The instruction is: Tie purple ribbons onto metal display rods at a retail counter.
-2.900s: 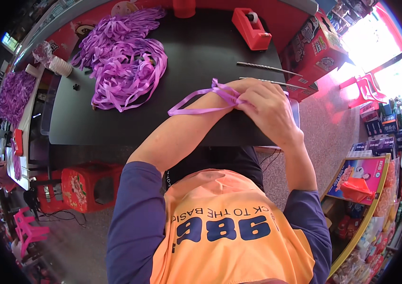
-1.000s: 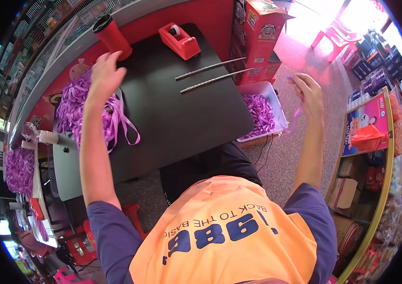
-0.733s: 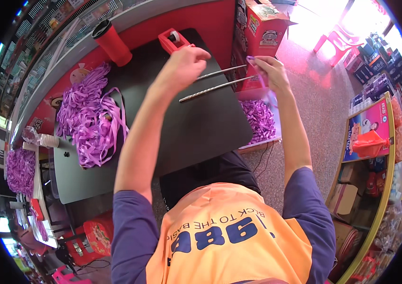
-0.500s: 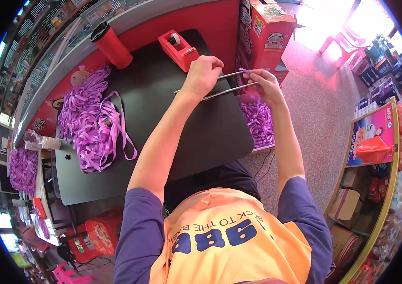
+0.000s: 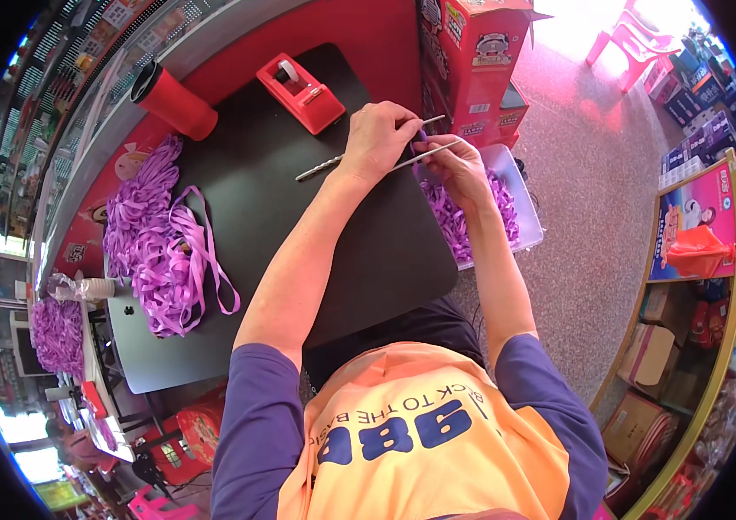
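Both hands meet at two thin metal rods on the black table's one o'clock edge.

Left hand [image 5: 378, 139] and right hand [image 5: 455, 165] pinch a purple ribbon strip [image 5: 421, 139] around the metal rods [image 5: 333, 162]; clear tray of purple ribbon pieces [image 5: 524, 195] at four o'clock.

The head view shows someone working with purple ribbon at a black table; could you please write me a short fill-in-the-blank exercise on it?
1. Both hands, left hand and right hand, meet at a thin metal ____.
2. The tape dispenser is ____ in colour.
3. The clear tray holds ____ ribbon pieces.

Missing words: rod; red; purple
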`<action>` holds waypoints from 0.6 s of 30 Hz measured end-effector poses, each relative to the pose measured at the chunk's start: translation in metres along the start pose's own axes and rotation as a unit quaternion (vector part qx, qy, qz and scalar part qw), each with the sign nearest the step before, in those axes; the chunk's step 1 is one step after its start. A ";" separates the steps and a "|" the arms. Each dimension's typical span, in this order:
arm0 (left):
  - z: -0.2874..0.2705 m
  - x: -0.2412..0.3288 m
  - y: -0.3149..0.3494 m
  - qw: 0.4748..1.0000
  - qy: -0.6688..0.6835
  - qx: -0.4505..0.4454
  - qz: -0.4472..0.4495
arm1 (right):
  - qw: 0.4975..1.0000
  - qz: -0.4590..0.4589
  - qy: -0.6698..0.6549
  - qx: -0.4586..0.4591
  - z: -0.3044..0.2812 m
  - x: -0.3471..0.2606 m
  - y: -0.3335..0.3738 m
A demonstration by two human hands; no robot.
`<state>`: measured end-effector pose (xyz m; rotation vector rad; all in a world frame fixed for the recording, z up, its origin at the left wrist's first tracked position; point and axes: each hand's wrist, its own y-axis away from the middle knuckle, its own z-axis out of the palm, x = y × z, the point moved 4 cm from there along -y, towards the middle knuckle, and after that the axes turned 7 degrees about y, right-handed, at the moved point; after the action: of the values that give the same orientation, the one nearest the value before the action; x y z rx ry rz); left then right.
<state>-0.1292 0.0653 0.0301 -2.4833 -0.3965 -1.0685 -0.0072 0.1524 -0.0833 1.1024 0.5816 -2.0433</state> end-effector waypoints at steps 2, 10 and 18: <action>0.001 -0.002 0.000 1.000 -0.004 0.005 0.020 | 1.000 -0.009 0.002 -0.013 0.002 0.001 0.001; 0.001 -0.012 -0.002 0.998 -0.035 0.020 0.049 | 0.970 -0.025 0.236 0.052 -0.003 -0.014 -0.007; 0.000 -0.011 0.003 0.997 -0.031 0.020 0.063 | 0.926 0.004 0.376 -0.019 0.013 -0.023 -0.023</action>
<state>-0.1355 0.0611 0.0214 -2.4748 -0.2741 -0.9261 -0.0236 0.1674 -0.0560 1.8645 0.9737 -1.5387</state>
